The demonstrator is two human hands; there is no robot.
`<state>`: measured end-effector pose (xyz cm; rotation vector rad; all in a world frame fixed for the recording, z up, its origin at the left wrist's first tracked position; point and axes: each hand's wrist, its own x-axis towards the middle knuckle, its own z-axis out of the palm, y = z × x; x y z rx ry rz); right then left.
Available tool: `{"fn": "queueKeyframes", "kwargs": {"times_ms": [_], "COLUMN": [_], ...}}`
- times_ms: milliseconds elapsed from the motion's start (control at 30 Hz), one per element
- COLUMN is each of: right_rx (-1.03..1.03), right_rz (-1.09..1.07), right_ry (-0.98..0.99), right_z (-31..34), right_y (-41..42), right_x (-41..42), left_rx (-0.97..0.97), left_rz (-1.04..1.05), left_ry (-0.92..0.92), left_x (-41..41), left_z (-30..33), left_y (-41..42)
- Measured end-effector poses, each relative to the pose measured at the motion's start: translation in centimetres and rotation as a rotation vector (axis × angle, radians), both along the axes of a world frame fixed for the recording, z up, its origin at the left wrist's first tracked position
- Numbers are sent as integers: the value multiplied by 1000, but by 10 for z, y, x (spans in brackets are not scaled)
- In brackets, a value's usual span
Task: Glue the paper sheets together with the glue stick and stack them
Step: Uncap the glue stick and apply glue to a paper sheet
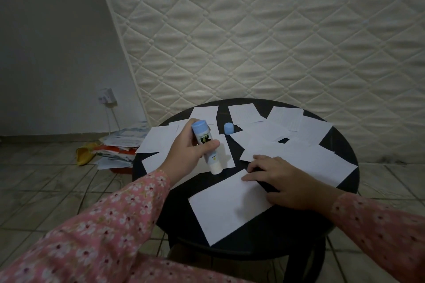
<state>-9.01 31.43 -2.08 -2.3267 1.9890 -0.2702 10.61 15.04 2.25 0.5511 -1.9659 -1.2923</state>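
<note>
- Slipper [84, 153]: yellow, on the tiled floor at 9 o'clock of the table, beside a heap of papers [120, 145].
- Left hand [187, 153]: fingers and thumb curled round the glue stick, holding it just above the table at about 10 o'clock of the near sheet.
- Glue stick [205, 146]: white barrel, blue base, printed label; uncapped. Long axis ran from 11 o'clock (blue base, up and away) to 5 o'clock (white glue end, low and toward the near sheet). Whether the glue end touched paper could not be told.
- Cap [228, 128]: blue, standing upright on the table at 12 o'clock of the near sheet, apart from the stick.
- Near sheet [226, 208]: white, plain, flat, lying at the table's 6 o'clock edge, set askew with its long axis running 8 to 2 o'clock. It lay at 5 o'clock from the glue end, close by; the left hand was the one placed to bring the glue onto it.
- Right hand [274, 181]: fingers loosely bent, pressing on the near sheet's 2 o'clock corner, pinning it; nothing held.
- Loose sheets [299, 156]: many, white, overlapping across the table from 10 to 3 o'clock; no stack visible yet.
- Table [345, 145]: round, dark.
- Mattress [276, 30]: quilted, cream, leaning upright behind the table at 12 o'clock.
</note>
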Motion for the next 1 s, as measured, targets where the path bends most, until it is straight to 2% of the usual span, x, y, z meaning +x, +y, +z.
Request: {"fn": "queueKeyframes", "kwargs": {"times_ms": [167, 467, 667, 833, 1000], "right_rx": [-246, -150, -345, -259, -198], "right_rz": [4, -10, -122, -175, -217], "right_ry": [5, -18, -45, -41, -76], "right_z": [-10, -18, -18, -19, -17], "right_y": [-3, -8, 2, 15, 18], "right_x": [1, 3, 0, 1, 2], "left_rx": [-12, -62, -114, -211, -211], "left_rz": [16, 1, 16, -32, -64], "left_ry": [-14, -67, -162, -249, -278], "left_x": [1, -12, -22, -35, -48], "left_z": [0, -1, -1, -2, -4], "left_y": [-1, 9, 16, 28, 36]}}
